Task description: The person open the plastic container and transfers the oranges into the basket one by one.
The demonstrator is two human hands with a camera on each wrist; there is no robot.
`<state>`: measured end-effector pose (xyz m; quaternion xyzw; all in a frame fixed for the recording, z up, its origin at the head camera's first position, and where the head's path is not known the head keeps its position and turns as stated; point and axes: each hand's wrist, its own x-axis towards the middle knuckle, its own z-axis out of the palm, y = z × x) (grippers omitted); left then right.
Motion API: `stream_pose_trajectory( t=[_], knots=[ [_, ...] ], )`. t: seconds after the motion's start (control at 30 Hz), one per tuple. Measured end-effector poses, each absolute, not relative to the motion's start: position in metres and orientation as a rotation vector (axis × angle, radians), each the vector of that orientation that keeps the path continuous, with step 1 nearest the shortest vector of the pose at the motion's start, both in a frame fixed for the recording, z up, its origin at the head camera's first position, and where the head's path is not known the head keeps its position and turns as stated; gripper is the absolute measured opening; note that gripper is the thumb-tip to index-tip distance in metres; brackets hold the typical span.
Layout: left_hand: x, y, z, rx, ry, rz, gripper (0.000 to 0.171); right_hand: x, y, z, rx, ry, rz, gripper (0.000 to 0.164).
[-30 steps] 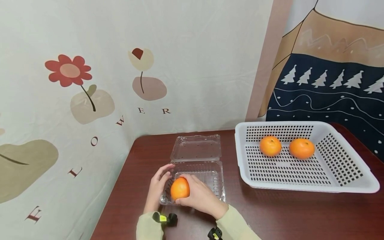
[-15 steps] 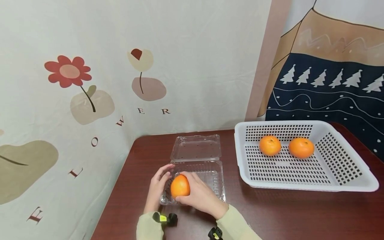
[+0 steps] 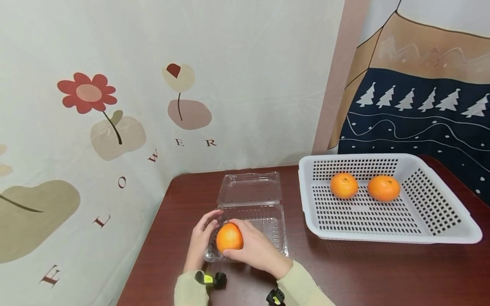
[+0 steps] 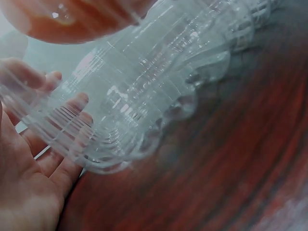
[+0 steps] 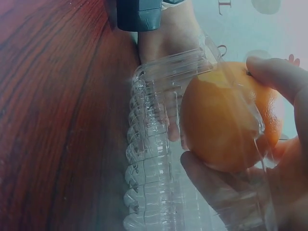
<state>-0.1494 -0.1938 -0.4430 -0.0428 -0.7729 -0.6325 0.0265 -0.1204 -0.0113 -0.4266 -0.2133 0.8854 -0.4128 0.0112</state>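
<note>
My right hand [image 3: 258, 248] grips an orange [image 3: 229, 237], thumb on the near side and fingers over the far side. It holds the orange over the left part of a clear plastic clamshell box [image 3: 273, 221], whose lid [image 3: 250, 190] lies folded back behind it. In the right wrist view the orange [image 5: 216, 120] shows through the box's clear wall. My left hand [image 3: 200, 240] stands along the box's left side. Its fingers [image 4: 72, 108] look loosely extended behind the ribbed wall in the left wrist view.
To the right stands a white perforated basket [image 3: 383, 238] with two more oranges [image 3: 343, 185] inside. All of this rests on a dark red wooden table [image 3: 344, 276]. A printed cloth [image 3: 260, 85] hangs behind the table and along its left side.
Between the frames the orange in my right hand shifts very slightly left. My left hand and the clamshell box keep their places.
</note>
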Motion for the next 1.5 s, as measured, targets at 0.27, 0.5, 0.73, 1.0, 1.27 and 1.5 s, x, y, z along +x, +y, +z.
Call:
stream_pose_trajectory(
  t=[0.27, 0.5, 0.73, 1.0, 1.27, 1.5],
  knots=[
    [-0.150, -0.194, -0.445, -0.129, -2.386, -1.950, 0.029, -0.121, -0.010, -0.427, -0.676, 2.764, -1.285, 0.070],
    [-0.150, -0.194, -0.445, -0.134, -2.391, -1.941, 0.029, -0.121, -0.009, -0.425, -0.660, 2.754, -1.301, 0.071],
    [-0.149, -0.193, -0.443, -0.119, -2.405, -1.925, 0.029, -0.123, -0.007, -0.422, -0.636, 2.753, -1.325, 0.072],
    [-0.150, -0.194, -0.446, -0.129, -2.373, -1.954, 0.029, -0.124, -0.003, -0.418, -0.636, 2.776, -1.337, 0.074],
    [-0.160, -0.201, -0.465, -0.159, -2.331, -1.982, 0.029, -0.125, 0.002, -0.414, -0.608, 2.778, -1.353, 0.074],
    [-0.156, -0.198, -0.456, -0.141, -2.335, -2.006, 0.029, -0.127, 0.006, -0.411, -0.600, 2.774, -1.364, 0.076]
  ],
)
